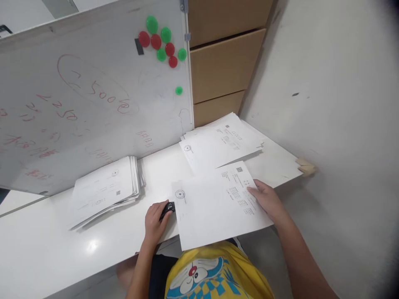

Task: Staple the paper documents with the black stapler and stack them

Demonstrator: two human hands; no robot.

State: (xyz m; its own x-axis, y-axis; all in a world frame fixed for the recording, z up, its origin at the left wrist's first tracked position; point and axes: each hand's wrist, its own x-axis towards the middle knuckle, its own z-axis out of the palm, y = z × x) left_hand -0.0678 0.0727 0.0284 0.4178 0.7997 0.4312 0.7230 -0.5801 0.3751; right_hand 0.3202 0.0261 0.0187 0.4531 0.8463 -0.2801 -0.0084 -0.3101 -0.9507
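A printed sheet of paper (215, 207) with a round stamp mark lies at the front edge of the white table (46, 245), overhanging it. My right hand (264, 199) rests on the sheet's right side, fingers flat on the print. My left hand (156, 222) is closed around a small black stamp (168, 209) at the sheet's left edge, pressed down on the table.
One stack of printed sheets (106, 191) lies to the left and another stack (218, 143) behind the sheet. A whiteboard (77, 95) with red writing and red and green magnets (162, 41) leans at the back. Cardboard boxes (221, 62) and a wall (327, 104) stand to the right.
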